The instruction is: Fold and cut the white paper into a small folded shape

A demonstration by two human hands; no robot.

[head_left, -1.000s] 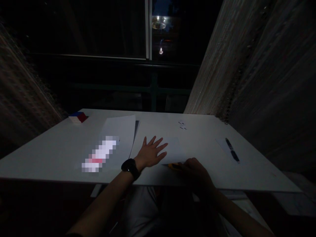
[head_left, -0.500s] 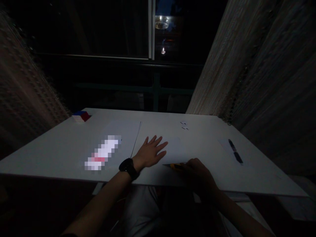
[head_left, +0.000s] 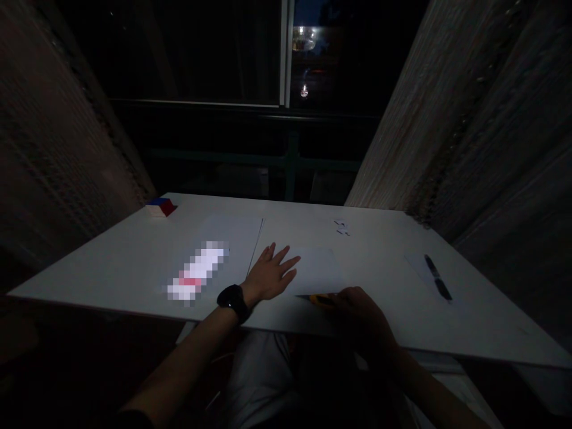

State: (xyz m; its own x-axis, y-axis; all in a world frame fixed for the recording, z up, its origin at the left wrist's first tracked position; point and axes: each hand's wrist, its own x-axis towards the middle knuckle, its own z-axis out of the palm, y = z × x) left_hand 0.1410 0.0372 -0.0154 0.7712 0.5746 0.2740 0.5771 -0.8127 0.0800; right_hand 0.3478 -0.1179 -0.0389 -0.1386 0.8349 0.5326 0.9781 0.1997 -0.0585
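Observation:
My left hand (head_left: 271, 275), with a black watch (head_left: 233, 302) on its wrist, lies palm down with fingers spread at the left side of a sheet of paper (head_left: 319, 265). To its right, my right hand (head_left: 360, 310) is wrapped round a yellow utility knife (head_left: 322, 300). The knife's blade points left, low over the near part of the sheet or the table just below it; whether it touches is too dark to tell. Shadow hides most of the right hand's fingers.
A bright blurred-out object (head_left: 199, 271) lies on paper sheets (head_left: 245, 235) at left on the white table (head_left: 111, 268). Behind stands a red, white and blue cube (head_left: 161, 207). Small paper cutouts (head_left: 342, 227) lie at the back; a black pen (head_left: 438, 277) lies at right.
The whole view has shifted, so the table's things sit further right. My left hand has moved slightly left relative to the sheet. The utility knife stays in my right hand.

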